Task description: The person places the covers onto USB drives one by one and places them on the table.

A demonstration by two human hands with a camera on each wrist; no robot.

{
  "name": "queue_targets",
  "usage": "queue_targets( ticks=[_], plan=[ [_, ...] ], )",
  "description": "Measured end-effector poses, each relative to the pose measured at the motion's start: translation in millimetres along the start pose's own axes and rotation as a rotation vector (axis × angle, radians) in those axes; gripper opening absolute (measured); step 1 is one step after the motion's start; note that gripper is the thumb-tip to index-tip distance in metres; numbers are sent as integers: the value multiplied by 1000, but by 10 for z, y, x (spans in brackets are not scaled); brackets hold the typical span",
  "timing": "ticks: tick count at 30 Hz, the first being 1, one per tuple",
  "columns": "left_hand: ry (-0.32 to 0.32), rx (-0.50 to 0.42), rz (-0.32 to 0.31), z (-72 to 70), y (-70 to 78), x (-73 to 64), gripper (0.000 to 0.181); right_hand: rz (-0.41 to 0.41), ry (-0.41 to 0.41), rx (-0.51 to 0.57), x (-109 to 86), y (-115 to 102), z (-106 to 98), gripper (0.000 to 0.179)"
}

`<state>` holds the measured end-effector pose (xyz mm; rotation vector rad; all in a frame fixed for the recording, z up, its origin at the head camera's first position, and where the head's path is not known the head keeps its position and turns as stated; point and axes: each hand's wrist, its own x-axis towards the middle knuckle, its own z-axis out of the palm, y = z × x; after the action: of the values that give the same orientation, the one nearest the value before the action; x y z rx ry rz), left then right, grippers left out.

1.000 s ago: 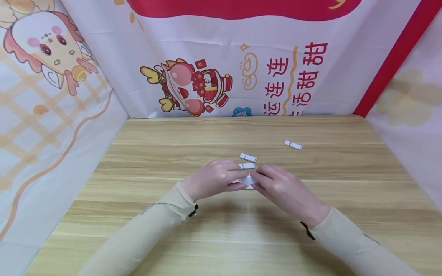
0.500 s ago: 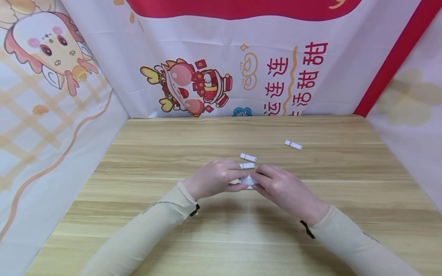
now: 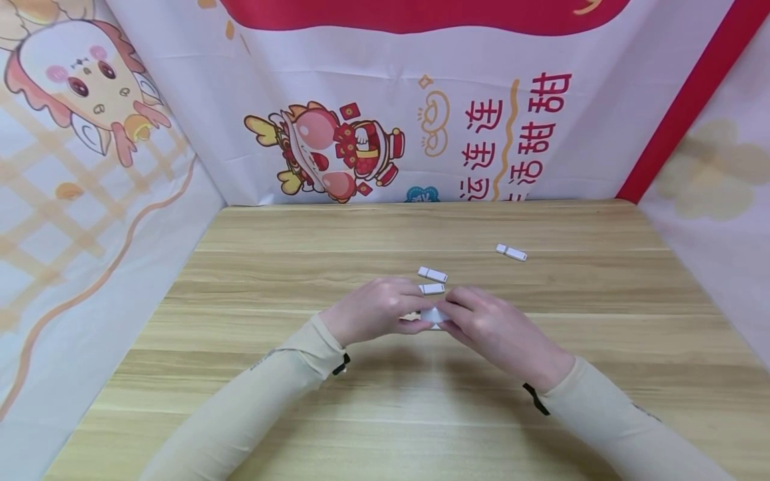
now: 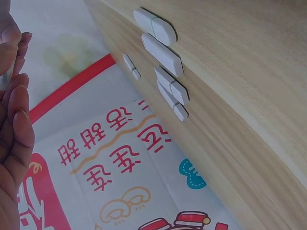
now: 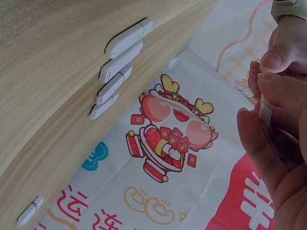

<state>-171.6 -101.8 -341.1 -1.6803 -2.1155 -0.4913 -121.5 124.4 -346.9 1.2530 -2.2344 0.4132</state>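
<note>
Close over the table, my left hand (image 3: pixel 381 307) and right hand (image 3: pixel 505 334) meet fingertip to fingertip. Between them they pinch a small white stick-shaped piece (image 5: pixel 265 111), mostly covered by the fingers; its exact kind I cannot tell. The right thumb and fingers show around it in the right wrist view, with the left hand (image 5: pixel 285 48) at its upper end. Just beyond the hands lie two white USB sticks (image 3: pixel 432 274), one behind the other. In the left wrist view, two more white sticks, one with a rounded end and a green line (image 4: pixel 156 26), one plain (image 4: pixel 163 55), lie beside them.
A separate USB stick (image 3: pixel 511 252) lies farther back and to the right on the wood-grain table (image 3: pixel 271 267). Printed white cloth (image 3: pixel 361 67) hangs behind the table's back edge, and more cloth (image 3: pixel 90 200) stands along the left side.
Both hands stay almost in place around the small white piece; the left hand shifts very slightly to the right. The USB sticks on the table lie where they were.
</note>
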Motion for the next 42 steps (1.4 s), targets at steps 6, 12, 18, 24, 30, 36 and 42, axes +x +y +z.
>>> queue_targets(
  ticks=[6, 12, 18, 24, 30, 36, 42],
  plan=[
    [-18, 5, -2, 18, 10, 7, 28, -15, 6, -29, -8, 0, 17, 33],
    [-16, 17, 0, 22, 20, -1, 23, -18, 5, -28, -17, -9, 34, 33],
    [-7, 38, 17, 42, 17, -14, 22, -24, 2, -19, -43, -17, 38, 35],
    [16, 17, 23, 71, 10, -25, 21, -32, 8, -17, -55, -24, 25, 36],
    [21, 105, 35, 16, 14, -58, 33, -22, 36, -29, -42, -25, -19, 38],
    [6, 299, 72, -46, 34, -54, 36, -2, 58, -32, -24, -20, -30, 36],
    [-4, 382, 138, -52, 49, -29, 32, 30, 87, 51, -31, -12, -13, 37]
  ],
)
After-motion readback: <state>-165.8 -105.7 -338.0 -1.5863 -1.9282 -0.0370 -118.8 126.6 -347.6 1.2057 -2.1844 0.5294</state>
